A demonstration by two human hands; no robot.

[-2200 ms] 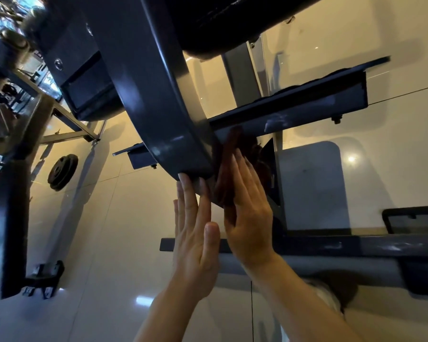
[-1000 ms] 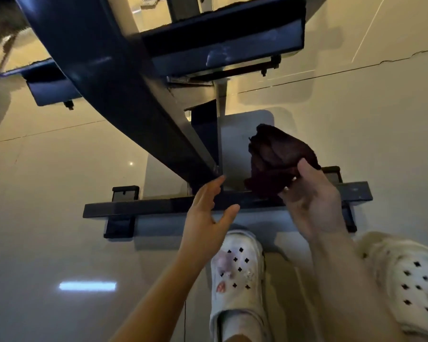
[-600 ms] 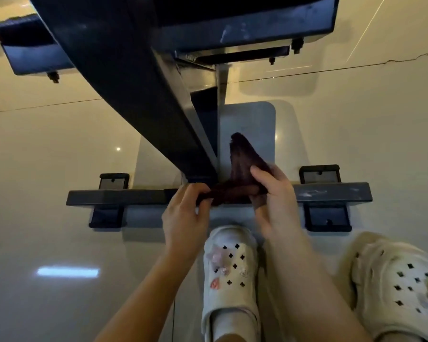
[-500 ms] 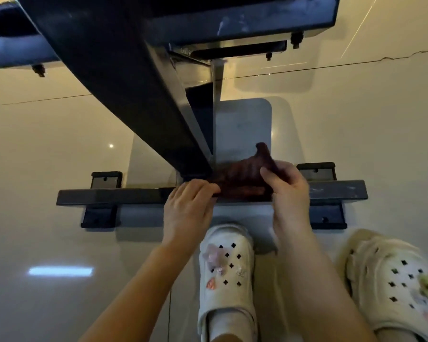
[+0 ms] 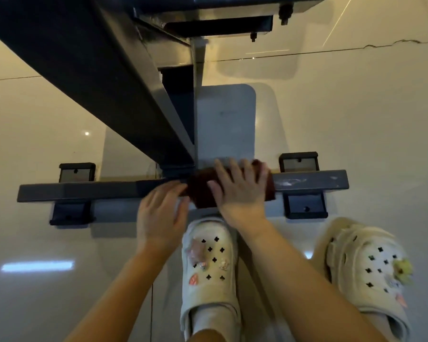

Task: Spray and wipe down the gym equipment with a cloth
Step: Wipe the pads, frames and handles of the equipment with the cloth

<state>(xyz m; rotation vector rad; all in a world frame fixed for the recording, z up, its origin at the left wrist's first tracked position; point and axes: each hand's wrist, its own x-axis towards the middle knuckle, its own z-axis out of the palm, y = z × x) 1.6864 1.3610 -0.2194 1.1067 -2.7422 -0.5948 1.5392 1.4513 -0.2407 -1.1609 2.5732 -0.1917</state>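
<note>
A dark red cloth (image 5: 200,195) lies draped over the low horizontal base bar (image 5: 84,191) of a dark metal gym machine. My right hand (image 5: 237,191) presses flat on the cloth with its fingers spread, covering most of it. Just to its left, my left hand (image 5: 158,215) has its fingertips on the bar at the cloth's left edge. A thick slanted beam (image 5: 97,77) rises from the bar's middle toward the upper left. No spray bottle is in view.
The bar stands on two black floor brackets (image 5: 71,213) (image 5: 304,208) on a glossy pale tile floor. A grey plate (image 5: 225,119) lies behind the bar. My feet in white clogs (image 5: 210,267) (image 5: 363,267) stand just in front of it.
The cloth came down from the slanted beam; both hands spread it on the base bar. My right hand has since flattened on it, and my left has slipped to its left edge.
</note>
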